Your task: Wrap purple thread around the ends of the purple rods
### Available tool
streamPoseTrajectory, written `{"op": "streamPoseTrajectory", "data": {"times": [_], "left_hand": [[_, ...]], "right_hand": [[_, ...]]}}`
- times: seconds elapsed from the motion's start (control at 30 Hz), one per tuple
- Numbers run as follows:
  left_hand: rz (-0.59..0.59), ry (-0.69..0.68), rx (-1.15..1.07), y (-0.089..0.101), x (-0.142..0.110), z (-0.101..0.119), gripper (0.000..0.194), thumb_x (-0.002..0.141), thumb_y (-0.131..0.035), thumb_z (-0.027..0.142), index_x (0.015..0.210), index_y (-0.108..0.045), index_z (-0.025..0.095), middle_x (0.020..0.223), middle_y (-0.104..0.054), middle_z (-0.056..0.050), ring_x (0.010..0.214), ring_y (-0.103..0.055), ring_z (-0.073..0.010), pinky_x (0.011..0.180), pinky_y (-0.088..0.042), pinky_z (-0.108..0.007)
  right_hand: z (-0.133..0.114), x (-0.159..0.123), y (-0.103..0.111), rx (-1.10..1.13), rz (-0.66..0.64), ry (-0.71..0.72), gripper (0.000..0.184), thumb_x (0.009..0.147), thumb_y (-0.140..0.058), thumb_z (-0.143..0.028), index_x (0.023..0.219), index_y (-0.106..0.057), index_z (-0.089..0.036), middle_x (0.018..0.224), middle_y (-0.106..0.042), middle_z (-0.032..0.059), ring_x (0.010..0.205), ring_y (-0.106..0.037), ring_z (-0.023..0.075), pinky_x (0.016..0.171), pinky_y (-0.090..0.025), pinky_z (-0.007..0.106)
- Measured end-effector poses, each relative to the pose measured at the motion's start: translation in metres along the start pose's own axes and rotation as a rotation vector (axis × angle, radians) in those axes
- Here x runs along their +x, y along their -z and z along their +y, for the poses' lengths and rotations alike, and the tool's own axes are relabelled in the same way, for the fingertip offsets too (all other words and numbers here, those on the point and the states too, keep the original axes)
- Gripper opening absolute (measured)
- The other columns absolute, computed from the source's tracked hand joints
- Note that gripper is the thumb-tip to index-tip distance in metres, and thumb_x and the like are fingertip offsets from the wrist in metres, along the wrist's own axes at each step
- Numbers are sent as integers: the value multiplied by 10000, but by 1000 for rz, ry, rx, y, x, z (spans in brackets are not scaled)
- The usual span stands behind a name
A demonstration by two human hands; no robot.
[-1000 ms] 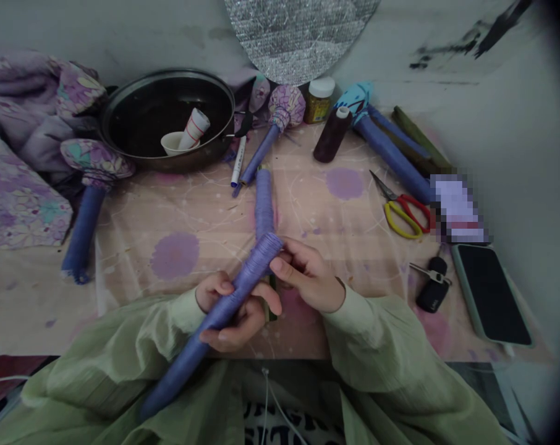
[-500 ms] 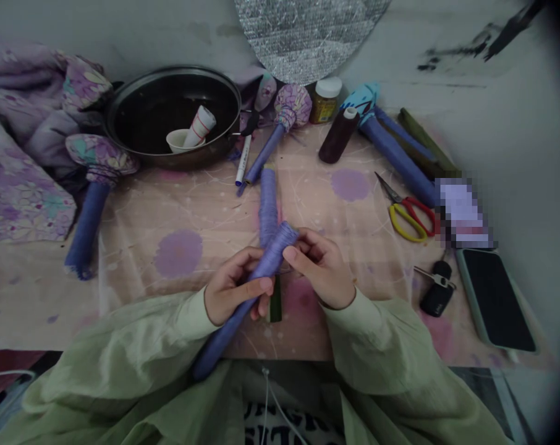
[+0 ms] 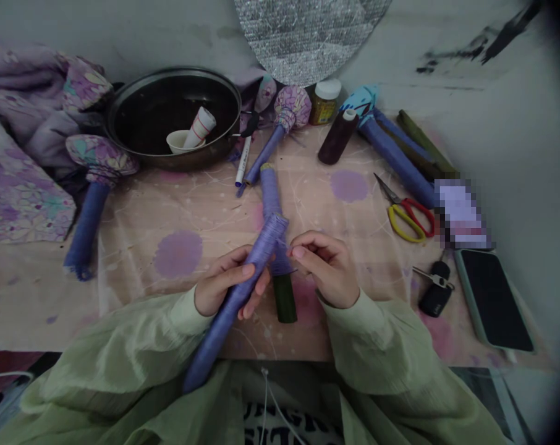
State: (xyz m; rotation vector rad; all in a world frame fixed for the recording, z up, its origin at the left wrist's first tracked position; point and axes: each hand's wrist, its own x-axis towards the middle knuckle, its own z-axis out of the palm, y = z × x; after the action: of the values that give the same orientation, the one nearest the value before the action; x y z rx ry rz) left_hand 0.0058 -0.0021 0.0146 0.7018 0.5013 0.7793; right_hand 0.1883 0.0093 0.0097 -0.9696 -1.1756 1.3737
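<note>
1. Left hand is closed around a slim rod wound with lilac-purple thread, its fingers curling over the rod from below and the thumb lying along it.
2. Right hand is apart from the left, just beside the rod's upper end. Its thumb and forefinger are pinched together, and any fine thread between them is too thin to tell.
3. The rod is held tilted, with its upper end above the table and its lower end slanting down towards the person's green smock.
4. Under the hands, a second stick lies on the table, wound with the same purple thread and bare green at its near end. The held rod crosses over it without a clear gap showing.
5. The table cover is pale pink with purple dots. On it, three fabric-headed bundles with wrapped blue handles lie spread out, and a floral cloth is heaped at the left.
6. A dark pan holds a white cup and a paper roll, and a marker pen lies just beside it.
7. Towards the right lie a dark red thread spool, a jar with a white lid, scissors with red and yellow handles, a car key and a smartphone.
</note>
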Motion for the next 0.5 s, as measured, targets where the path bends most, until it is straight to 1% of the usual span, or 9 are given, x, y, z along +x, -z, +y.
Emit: {"op": "streamPoseTrajectory", "data": {"times": [0.1,0.17,0.23,0.33,0.4,0.5], "left_hand": [[4,0,1,0,1,1,227,854,-549,296,1020,-549,141,679,-599,19,381,-548,-62,326,-404,-124],[23,1,10,0,1,1,213,849,-556,292,998,-543,141,680,-600,21,379,-546,-60,328,-405,-124],[49,-1,22,-1,2,2,192,838,-572,283,969,-532,149,684,-605,22,381,-551,-62,328,-408,-123],[66,-8,27,-2,4,2,187,816,-600,269,944,-521,159,687,-608,27,379,-553,-67,324,-416,-129],[57,-8,23,-2,3,2,179,819,-595,273,935,-523,158,691,-607,24,371,-547,-66,314,-408,-129],[25,18,7,-1,1,1,194,848,-551,298,970,-537,148,689,-599,15,359,-532,-60,301,-382,-122]], "right_hand": [[0,-1,0,17,-9,15,142,775,-658,-308,714,-651,-179,551,-538,-39,428,-356,46,399,-275,198],[-2,-2,0,13,-19,35,118,778,-654,-278,714,-657,-180,538,-535,-41,428,-362,44,399,-279,191],[-5,-3,-1,-12,-20,60,101,775,-652,-251,704,-661,-180,525,-528,-40,442,-389,49,405,-296,184],[-9,-5,-2,-55,1,97,85,765,-656,-227,695,-665,-180,551,-560,-25,484,-449,63,423,-338,180],[-10,-5,-2,-54,9,109,86,769,-651,-224,697,-666,-181,547,-555,-27,473,-436,58,416,-330,177],[-8,-5,-2,-42,17,102,102,775,-649,-236,694,-664,-178,517,-509,-43,435,-375,44,389,-282,174]]}}
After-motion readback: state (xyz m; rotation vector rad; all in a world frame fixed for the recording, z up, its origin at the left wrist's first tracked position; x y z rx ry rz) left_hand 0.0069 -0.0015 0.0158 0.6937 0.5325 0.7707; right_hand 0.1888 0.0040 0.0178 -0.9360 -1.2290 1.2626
